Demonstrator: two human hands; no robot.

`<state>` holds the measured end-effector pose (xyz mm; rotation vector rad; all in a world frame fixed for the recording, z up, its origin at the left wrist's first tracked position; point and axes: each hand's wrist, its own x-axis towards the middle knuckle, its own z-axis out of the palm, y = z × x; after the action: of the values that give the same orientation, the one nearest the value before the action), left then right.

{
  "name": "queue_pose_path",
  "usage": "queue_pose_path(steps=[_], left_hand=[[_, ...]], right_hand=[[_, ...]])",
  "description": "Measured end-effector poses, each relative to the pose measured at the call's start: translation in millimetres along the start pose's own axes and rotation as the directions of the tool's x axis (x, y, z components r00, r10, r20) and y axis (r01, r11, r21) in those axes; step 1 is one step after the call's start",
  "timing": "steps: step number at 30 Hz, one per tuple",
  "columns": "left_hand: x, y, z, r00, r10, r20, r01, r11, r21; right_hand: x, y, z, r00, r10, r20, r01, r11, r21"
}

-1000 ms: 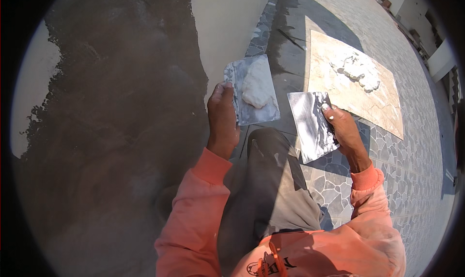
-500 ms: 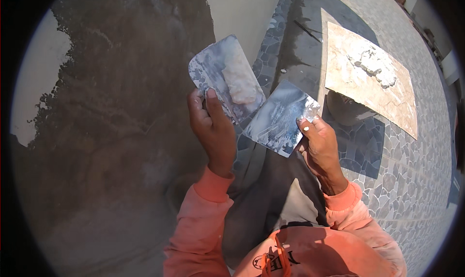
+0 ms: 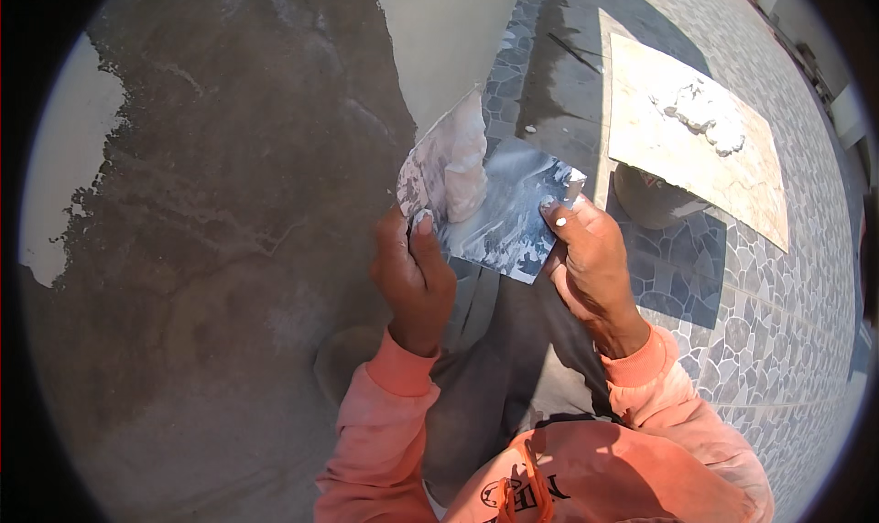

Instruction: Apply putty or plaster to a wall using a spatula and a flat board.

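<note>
My left hand [image 3: 417, 271] is closed on the lower edge of a flat scraper plate [image 3: 421, 171], its thumb on the smeared face. A thick lump of white putty [image 3: 465, 175] sits along that plate's right side. In my right hand [image 3: 591, 267] is a second scraper plate [image 3: 513, 212], rectangular, grey-blue and streaked with white, pinched at its right corner. The two plates meet near the putty, the left one tilted; whether they touch is hard to tell. White specks of putty stick to both thumbs.
A large beige board [image 3: 687, 184] bearing a mound of wet putty [image 3: 705, 118] rests on a bucket [image 3: 655, 198] at the right. Stone-patterned tiles [image 3: 760, 340] cover the floor there. On the left is a grey wall surface [image 3: 211, 203] with white coated patches [image 3: 69, 157].
Both plates have come closer together. The left plate has moved right and tilted more steeply, while the right plate has shifted slightly left and up toward the putty.
</note>
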<state>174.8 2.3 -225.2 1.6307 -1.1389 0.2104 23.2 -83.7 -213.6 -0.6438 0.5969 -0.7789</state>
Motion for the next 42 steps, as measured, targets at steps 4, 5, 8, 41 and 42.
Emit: queue_pose_path(steps=[4, 5, 8, 41, 42], left_hand=[[-7, -3, -11, 0.996, 0.013, 0.092, -0.013, 1.000, 0.004], [-7, -3, -14, 0.990, 0.039, 0.133, -0.039, 0.999, -0.001], [0, 1, -20, 0.966, 0.136, 0.219, -0.131, 0.991, -0.039], [-3, -18, -79, 0.844, 0.329, 0.423, -0.397, 0.914, 0.080], [-4, -19, -79, 0.858, 0.308, 0.412, -0.371, 0.925, 0.081]], right_hand=[[4, -11, -3, 0.999, 0.039, 0.037, -0.035, 0.993, -0.110], [3, -11, 1, 0.998, 0.029, 0.056, -0.027, 0.999, -0.036], [5, -13, -2, 0.994, 0.040, 0.099, -0.044, 0.998, 0.043], [6, 6, -3, 0.961, 0.162, 0.222, -0.203, 0.964, 0.172], [5, 4, -5, 0.961, 0.110, 0.252, -0.157, 0.973, 0.172]])
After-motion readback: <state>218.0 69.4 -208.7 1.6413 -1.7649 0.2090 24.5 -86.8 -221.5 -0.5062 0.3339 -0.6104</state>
